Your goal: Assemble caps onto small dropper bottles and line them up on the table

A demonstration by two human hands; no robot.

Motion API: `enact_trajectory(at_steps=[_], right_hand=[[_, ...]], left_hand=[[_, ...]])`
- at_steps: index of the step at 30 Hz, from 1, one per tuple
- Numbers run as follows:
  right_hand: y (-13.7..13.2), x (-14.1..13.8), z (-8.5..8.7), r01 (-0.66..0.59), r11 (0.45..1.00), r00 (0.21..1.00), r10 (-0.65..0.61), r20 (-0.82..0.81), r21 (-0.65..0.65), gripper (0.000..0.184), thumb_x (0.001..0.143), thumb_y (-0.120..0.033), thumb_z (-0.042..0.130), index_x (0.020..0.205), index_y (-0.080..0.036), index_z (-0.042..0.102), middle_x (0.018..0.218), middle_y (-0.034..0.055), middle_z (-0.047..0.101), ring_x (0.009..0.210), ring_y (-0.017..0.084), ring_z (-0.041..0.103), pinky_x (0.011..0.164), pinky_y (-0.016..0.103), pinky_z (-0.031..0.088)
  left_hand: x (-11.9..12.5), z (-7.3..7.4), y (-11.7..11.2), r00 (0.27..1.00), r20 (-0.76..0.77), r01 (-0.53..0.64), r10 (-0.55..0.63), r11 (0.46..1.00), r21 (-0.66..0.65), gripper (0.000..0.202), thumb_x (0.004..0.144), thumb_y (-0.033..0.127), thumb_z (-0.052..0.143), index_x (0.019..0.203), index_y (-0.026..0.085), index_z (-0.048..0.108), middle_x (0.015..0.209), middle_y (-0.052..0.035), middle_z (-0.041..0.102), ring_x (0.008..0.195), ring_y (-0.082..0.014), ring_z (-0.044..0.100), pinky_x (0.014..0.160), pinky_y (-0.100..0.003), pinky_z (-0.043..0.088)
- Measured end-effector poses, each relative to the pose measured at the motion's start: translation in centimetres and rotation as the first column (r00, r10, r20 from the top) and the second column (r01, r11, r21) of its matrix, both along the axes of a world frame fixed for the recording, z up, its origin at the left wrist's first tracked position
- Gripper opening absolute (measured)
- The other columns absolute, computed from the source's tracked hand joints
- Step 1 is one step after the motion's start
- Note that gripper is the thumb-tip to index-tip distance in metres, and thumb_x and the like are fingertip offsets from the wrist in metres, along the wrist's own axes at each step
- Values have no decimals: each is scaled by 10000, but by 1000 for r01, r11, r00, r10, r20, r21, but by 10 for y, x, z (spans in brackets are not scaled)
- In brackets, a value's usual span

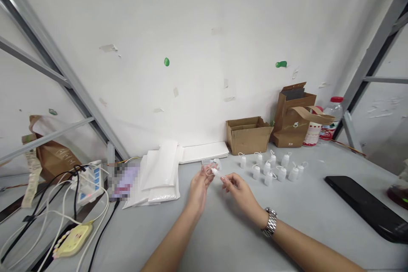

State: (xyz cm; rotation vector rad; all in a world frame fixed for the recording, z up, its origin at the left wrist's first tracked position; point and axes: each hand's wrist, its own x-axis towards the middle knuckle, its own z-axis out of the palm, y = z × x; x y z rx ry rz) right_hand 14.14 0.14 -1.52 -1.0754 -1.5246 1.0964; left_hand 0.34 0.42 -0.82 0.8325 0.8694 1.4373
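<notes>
A small white piece with a thin looped cord (pixel 215 171) is between my hands above the table. My left hand (pixel 199 185) curls its fingers and thumb around the looped end. The thumb and fingertips of my right hand (pixel 235 185) pinch the other end. Just behind my left fingers a small clear and white plastic piece (pixel 217 162) shows; whether it is held or lies on the table I cannot tell. To the right of my hands several little white bottles with looped cords (pixel 256 172) stand upright in a loose group.
White envelopes (pixel 161 170) lie left of my hands. An open cardboard box (pixel 250 138), a brown paper bag (pixel 291 123) and a red-capped bottle (pixel 333 114) stand along the wall. A black case (pixel 363 204) is at right. Cables and a power strip (pixel 91 185) crowd the left.
</notes>
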Motion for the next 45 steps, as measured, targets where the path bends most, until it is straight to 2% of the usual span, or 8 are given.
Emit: enact_trajectory(at_steps=[7,11,14,17,22,26,36,45], right_hand=[[1,0,-2,-157,987,988,157,-3,-17,388,844,-505,351,678,-188,501,596,-3,550,562,141,525,610,275,425],[3,8,7,-39,996,991,28,133,82,373,858,-477,350,764,-187,565,629,6,573,578,144,521,602,270,405],[8,16,16,94,979,984,-120,135,182,327,831,-468,427,895,-197,599,706,22,607,657,162,542,652,284,407],[10,19,18,93,970,978,-132,163,225,291,800,-455,492,895,-213,622,771,31,630,726,176,553,715,307,405],[8,14,14,81,961,958,-148,246,263,253,810,-408,486,723,-213,621,750,26,637,748,185,535,749,339,379],[7,15,13,88,961,954,-157,254,263,256,805,-407,487,697,-205,601,731,24,632,723,179,522,743,341,373],[9,19,13,152,960,970,-191,150,235,311,795,-487,472,687,-210,561,705,35,598,736,201,530,723,336,388],[15,38,35,332,868,932,-362,11,369,252,817,-421,470,714,-204,546,704,24,581,722,180,542,714,320,407]], left_hand=[[5,-1,-4,969,-223,108,-103,994,14,366,670,395,650,912,121,671,1089,-139,626,1061,-271,532,953,-394,343],[2,2,-3,942,-336,31,-14,999,45,365,680,420,620,901,134,668,1007,-120,665,991,-247,576,907,-369,383],[3,1,-5,793,-604,-20,73,995,94,302,623,386,668,837,173,686,916,-81,693,908,-239,603,856,-353,409],[8,-3,-8,619,-780,18,97,990,138,227,599,355,686,767,202,697,840,-49,700,836,-227,608,817,-339,415],[15,-6,-12,511,-855,40,87,991,125,186,601,320,680,740,198,692,800,-41,684,809,-218,593,800,-340,411],[15,-4,-13,541,-839,27,57,996,85,192,599,300,677,758,193,690,826,-46,679,830,-213,588,793,-326,417],[9,-1,-5,810,-586,-17,25,1000,19,270,577,272,708,828,176,679,898,-90,689,887,-241,606,841,-367,430],[3,-8,1,871,-489,-58,51,998,0,357,567,264,726,883,125,637,922,-144,667,869,-231,616,825,-380,451]])
